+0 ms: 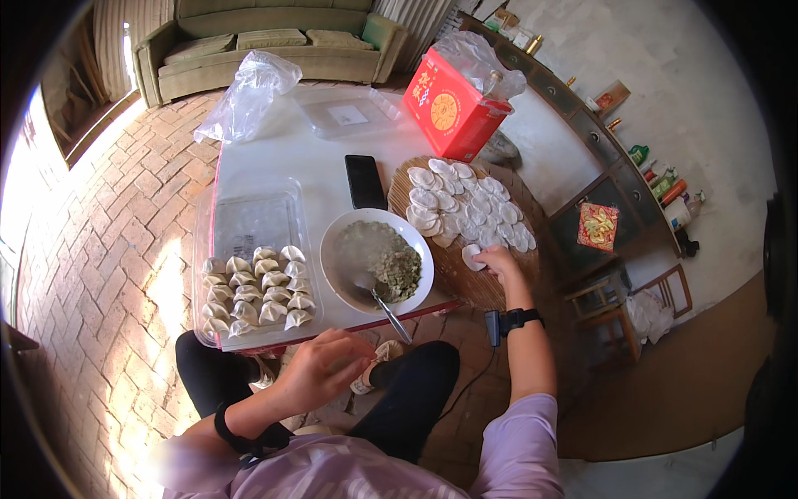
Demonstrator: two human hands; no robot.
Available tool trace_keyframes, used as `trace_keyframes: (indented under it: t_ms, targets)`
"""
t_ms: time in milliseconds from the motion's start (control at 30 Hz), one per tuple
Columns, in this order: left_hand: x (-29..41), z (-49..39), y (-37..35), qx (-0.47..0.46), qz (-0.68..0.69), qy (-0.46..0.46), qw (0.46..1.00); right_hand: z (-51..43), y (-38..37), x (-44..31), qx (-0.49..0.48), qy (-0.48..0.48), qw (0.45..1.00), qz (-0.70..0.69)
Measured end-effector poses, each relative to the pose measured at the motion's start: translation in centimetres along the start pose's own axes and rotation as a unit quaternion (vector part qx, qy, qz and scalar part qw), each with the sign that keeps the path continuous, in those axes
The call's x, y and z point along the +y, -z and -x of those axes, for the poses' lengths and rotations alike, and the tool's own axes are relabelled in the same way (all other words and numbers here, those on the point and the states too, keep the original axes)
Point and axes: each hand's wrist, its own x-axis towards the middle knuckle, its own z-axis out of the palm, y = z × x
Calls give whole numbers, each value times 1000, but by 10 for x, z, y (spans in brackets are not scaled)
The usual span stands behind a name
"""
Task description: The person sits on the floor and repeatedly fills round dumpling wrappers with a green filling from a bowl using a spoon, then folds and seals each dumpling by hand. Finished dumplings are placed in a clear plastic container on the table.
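Note:
My right hand [498, 261] holds a round dumpling wrapper [473, 257] at the near edge of a round woven tray [452, 274], where many floured wrappers [480, 209] lie overlapping. My left hand [325, 368] hovers above my lap, fingers partly bent, with nothing seen in it. Between the hands, farther forward, stands a white bowl [330, 274] of chopped green and brown filling [396, 268]; a metal spoon [393, 317] rests in it, its handle over the near rim. To the left, rows of folded dumplings [246, 293] fill the near part of a clear plastic tray [255, 203].
A black phone [365, 181] lies behind the bowl on the white table [324, 174]. Farther back are a clear plastic lid [343, 115], a crumpled plastic bag [252, 96] and a red box [452, 106] with a bag on top. My knees are beneath the table's near edge.

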Motion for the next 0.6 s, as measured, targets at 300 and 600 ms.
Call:
trace_keyframes:
  t_ms: [300,600]
  targets:
    - [-9,6,-7,-60,45,73,994,50,15,-29,332,316,887,48]
    - [1,-23,-18,-103,527,303,787,98,-15,-52,71,262,960,-70]
